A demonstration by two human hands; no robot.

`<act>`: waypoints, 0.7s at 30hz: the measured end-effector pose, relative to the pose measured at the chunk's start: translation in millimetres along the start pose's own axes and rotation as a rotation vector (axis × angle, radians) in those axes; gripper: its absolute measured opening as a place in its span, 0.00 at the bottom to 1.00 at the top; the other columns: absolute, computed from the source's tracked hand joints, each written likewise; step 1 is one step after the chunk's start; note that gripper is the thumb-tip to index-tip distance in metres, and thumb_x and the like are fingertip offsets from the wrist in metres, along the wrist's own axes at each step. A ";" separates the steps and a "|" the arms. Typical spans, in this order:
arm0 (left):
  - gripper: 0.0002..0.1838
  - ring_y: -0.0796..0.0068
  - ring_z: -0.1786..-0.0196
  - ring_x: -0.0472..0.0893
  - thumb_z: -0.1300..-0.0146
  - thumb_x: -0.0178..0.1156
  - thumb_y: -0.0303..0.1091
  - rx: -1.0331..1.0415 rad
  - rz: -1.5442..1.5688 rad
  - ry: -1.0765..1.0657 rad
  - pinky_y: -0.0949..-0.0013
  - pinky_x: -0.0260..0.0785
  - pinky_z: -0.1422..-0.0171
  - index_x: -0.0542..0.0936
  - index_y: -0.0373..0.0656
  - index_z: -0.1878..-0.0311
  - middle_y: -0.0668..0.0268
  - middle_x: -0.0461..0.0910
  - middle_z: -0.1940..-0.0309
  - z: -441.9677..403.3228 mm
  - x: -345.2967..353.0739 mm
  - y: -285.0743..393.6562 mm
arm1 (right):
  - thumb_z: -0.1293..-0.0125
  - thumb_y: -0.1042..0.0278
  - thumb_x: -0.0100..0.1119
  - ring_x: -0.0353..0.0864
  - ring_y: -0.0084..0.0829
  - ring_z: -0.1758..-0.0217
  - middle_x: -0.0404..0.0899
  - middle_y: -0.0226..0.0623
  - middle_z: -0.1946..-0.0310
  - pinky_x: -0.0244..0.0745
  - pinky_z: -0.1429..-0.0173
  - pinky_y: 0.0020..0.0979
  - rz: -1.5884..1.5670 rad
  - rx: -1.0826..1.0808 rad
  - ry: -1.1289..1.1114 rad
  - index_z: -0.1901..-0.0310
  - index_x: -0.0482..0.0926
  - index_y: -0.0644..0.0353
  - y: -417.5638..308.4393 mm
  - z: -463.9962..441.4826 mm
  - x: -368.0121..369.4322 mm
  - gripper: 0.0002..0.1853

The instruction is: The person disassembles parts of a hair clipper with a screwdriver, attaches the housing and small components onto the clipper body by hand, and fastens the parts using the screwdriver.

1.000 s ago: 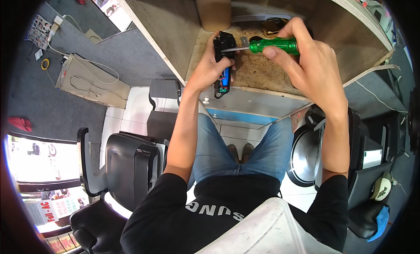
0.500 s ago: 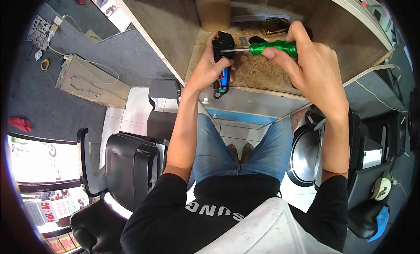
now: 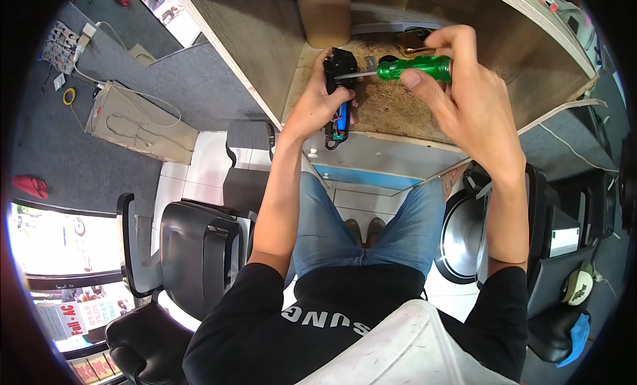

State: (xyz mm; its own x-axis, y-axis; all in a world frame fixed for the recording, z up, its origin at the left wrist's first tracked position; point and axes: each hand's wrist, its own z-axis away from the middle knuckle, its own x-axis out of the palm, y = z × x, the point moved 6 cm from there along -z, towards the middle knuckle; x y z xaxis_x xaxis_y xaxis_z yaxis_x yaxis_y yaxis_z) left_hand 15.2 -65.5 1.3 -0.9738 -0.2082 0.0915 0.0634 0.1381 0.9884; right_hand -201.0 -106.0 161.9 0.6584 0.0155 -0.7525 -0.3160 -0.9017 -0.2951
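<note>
My left hand is closed round a black hair trimmer whose casing is opened. A blue battery, thin wires and a bit of green circuit board show in its lower half. My right hand holds a screwdriver with a clear green handle, thumb along its near side and index finger raised and bent above it. The screwdriver's metal shaft runs left, and its tip meets the trimmer's upper body. What exactly the tip touches is too small to make out.
Below the hands lies a worn wooden shelf with side panels. Behind the screwdriver are a gold-coloured metal part and a small grey piece. A brown cylinder stands at the back. A black chair is at left, a round stool at right.
My right index finger has lifted and shifted off the screwdriver handle, and the hand has turned slightly. The handle tilts a little differently. My left hand and the trimmer stay nearly still.
</note>
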 end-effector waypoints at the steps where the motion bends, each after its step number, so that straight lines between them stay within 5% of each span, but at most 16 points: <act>1: 0.53 0.67 0.64 0.86 0.31 0.57 0.19 0.029 0.008 0.005 0.60 0.87 0.64 0.36 0.44 0.11 0.53 0.82 0.46 -1.0 1.5 0.6 | 0.21 0.53 0.67 0.86 0.49 0.71 0.84 0.45 0.72 0.75 0.66 0.42 -0.037 0.016 0.034 0.48 0.71 0.61 -0.5 0.6 -1.2 0.20; 8: 0.53 0.67 0.58 0.85 0.34 0.61 0.20 0.057 0.002 0.026 0.64 0.87 0.66 0.43 0.43 0.11 0.54 0.83 0.42 -0.4 2.7 3.2 | 0.19 0.47 0.61 0.90 0.53 0.67 0.86 0.43 0.74 0.80 0.65 0.48 0.149 0.069 -0.049 0.45 0.68 0.58 12.8 -8.4 1.5 0.22; 12: 0.53 0.67 0.58 0.85 0.34 0.62 0.20 0.042 0.009 0.041 0.65 0.87 0.66 0.42 0.43 0.11 0.54 0.83 0.42 -0.1 1.4 1.8 | 0.20 0.46 0.63 0.88 0.53 0.70 0.84 0.42 0.77 0.78 0.67 0.47 -0.104 -0.038 0.099 0.50 0.69 0.59 8.3 -5.5 1.9 0.23; 17: 0.54 0.68 0.64 0.86 0.32 0.58 0.19 0.024 0.006 -0.013 0.60 0.88 0.64 0.35 0.45 0.11 0.53 0.82 0.42 -2.3 1.4 1.3 | 0.22 0.48 0.66 0.88 0.52 0.70 0.84 0.42 0.77 0.78 0.68 0.47 0.058 -0.004 -0.062 0.50 0.69 0.59 4.2 -5.5 -0.5 0.23; 21: 0.53 0.67 0.58 0.85 0.34 0.62 0.20 0.042 0.020 0.026 0.63 0.87 0.67 0.42 0.42 0.11 0.53 0.83 0.42 -0.3 3.0 3.6 | 0.21 0.54 0.67 0.85 0.50 0.74 0.82 0.45 0.77 0.74 0.68 0.42 -0.017 -0.015 0.011 0.49 0.71 0.61 6.2 -3.3 1.4 0.20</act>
State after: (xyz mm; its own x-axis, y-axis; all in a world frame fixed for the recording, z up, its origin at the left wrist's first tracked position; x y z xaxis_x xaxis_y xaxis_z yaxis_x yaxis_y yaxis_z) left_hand 12.5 -65.9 5.1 -0.9664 -0.2299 0.1148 0.0728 0.1833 0.9804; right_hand -199.9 -113.0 160.9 0.6714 0.0262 -0.7406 -0.2946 -0.9076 -0.2992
